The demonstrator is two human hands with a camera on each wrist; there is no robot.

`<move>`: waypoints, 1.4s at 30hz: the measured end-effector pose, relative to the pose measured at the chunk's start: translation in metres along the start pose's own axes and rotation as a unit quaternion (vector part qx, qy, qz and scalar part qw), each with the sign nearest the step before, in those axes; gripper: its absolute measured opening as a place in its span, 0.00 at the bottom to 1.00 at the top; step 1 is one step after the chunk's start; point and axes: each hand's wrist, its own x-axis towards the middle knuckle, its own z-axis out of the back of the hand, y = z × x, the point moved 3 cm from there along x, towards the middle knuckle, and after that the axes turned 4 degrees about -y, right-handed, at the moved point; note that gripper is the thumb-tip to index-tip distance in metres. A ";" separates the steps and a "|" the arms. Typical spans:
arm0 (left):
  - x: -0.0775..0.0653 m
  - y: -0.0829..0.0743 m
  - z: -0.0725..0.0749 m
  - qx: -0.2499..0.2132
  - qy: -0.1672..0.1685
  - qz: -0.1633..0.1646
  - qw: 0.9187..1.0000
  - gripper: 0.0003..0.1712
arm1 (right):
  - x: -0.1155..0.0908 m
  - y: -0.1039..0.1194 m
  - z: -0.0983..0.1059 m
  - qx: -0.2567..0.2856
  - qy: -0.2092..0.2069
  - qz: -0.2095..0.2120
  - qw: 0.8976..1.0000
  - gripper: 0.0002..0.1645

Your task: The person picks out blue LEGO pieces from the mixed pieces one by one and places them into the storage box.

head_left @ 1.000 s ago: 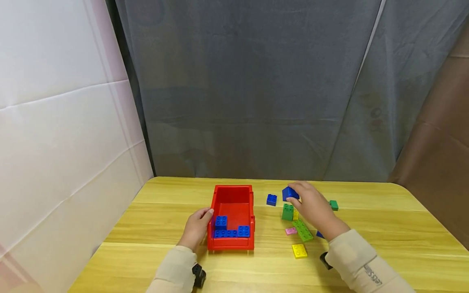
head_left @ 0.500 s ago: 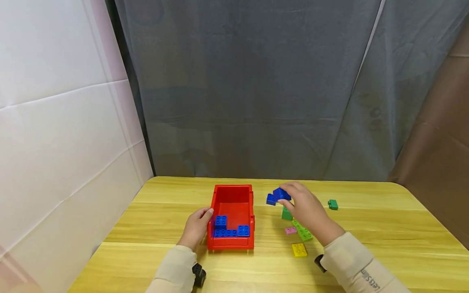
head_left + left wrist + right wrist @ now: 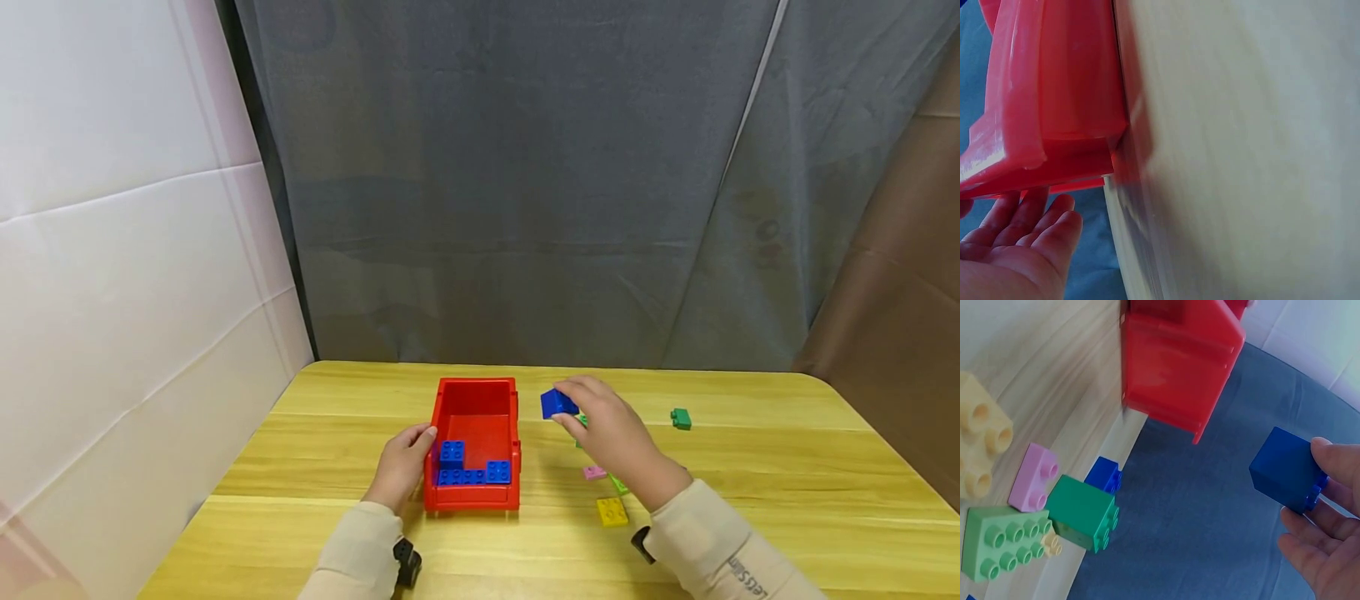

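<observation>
Lower middle of the head frame: yellow brick (image 3: 612,512) on the table. Just left of centre, the left hand (image 3: 401,471) holds the left wall of the red bin (image 3: 472,498), thumb at the rim; finger pressure is hard to judge. Blue bricks (image 3: 452,452) sit in the bin's near end. Farther up, right of the bin, the right hand (image 3: 615,429) pinches a blue block (image 3: 557,404) between thumb and fingers, clear of the table. Green brick (image 3: 681,418) far right.

Step in hand, by my reading: carrying the block while steadying the bin. Next move calls for clearing the bin's right wall before lowering and letting go
</observation>
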 end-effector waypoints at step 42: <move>0.001 -0.002 0.001 0.020 0.001 -0.015 1.000 0.26 | -0.002 0.037 -0.025 0.041 -0.010 0.070 0.997 0.28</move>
